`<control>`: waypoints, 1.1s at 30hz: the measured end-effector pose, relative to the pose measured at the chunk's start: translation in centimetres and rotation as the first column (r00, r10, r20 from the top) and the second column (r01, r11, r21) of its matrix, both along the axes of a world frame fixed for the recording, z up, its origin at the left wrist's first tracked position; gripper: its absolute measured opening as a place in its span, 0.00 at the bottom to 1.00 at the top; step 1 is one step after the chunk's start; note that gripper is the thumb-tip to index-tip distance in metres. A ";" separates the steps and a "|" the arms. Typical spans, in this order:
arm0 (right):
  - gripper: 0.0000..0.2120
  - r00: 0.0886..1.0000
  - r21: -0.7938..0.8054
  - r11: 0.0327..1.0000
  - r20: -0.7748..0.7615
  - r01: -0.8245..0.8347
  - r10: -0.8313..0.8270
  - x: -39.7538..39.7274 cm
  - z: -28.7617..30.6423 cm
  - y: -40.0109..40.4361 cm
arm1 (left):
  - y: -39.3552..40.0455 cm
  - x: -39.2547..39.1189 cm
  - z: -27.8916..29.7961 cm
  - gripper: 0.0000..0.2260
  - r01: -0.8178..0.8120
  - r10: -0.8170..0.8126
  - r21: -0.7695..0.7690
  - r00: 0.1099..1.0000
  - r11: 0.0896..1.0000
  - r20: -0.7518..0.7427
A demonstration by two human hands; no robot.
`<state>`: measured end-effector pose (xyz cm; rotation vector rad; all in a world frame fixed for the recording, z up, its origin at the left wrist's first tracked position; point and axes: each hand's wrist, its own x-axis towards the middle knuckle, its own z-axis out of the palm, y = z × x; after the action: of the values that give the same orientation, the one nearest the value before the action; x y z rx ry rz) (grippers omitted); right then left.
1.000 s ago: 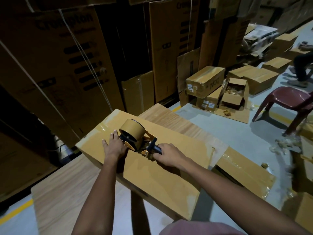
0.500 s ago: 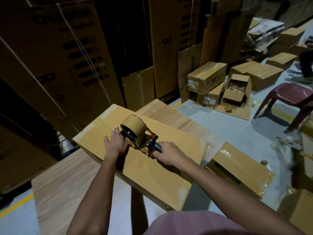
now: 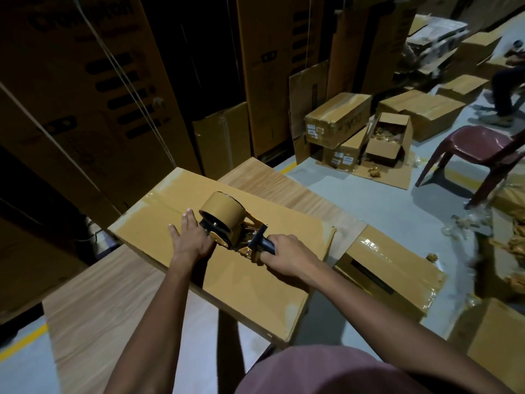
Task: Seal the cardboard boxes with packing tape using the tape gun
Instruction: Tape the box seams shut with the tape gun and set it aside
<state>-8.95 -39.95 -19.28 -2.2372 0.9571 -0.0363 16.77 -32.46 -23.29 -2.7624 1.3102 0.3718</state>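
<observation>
Right hand (image 3: 287,255) wrapped tight round the dark handle of the tape gun (image 3: 244,237), fingers curled under, thumb side up. Tape gun sitting on top of the cardboard box (image 3: 247,282), roughly mid-lid, brown roll of packing tape (image 3: 223,213) standing up at its far end, handle pointing back toward the body. Left hand (image 3: 190,241) flat on the lid just left of the roll, fingers straight and spread, palm pressing down, touching the gun's side plate or very nearly; exact contact hard to tell. Both hands close together, gun between them.

Box lying lengthwise across the wooden bench (image 3: 93,311), angled, its near corner overhanging the bench edge. Glossy strip of tape visible on the lid's far left end, beyond the left hand. Lid under and nearer than the gun plain brown.

On the floor to the right, just beside the bench, a second box (image 3: 397,268) with shiny tape across its top. Farther back, a cluster of small boxes (image 3: 338,118), one open with crumpled filling showing. A maroon plastic chair (image 3: 477,149) at right. Another person's leg and shoe (image 3: 500,118) at the far right edge. Tall dark cartons (image 3: 93,89) stacked behind the bench. Pink shirt at the bottom edge.
</observation>
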 end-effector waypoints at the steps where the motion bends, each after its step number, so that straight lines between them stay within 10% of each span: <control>1: 0.09 1.000 0.001 1.000 0.008 -0.004 0.004 -0.2 0.0 0.0 | -0.1 -0.1 -0.1 0.30 0.007 -0.007 0.000 1.000 1.000 0.007; 33: 0.08 0.995 0.020 1.000 -0.097 -0.017 0.019 -9.7 0.9 0.5 | -1.5 -9.1 1.2 0.29 0.066 -0.081 -0.109 0.987 0.992 -0.141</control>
<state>-18.66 -39.40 -18.42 -2.2474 0.9842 0.0902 7.68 -33.99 -22.09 -2.8078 1.5013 0.5230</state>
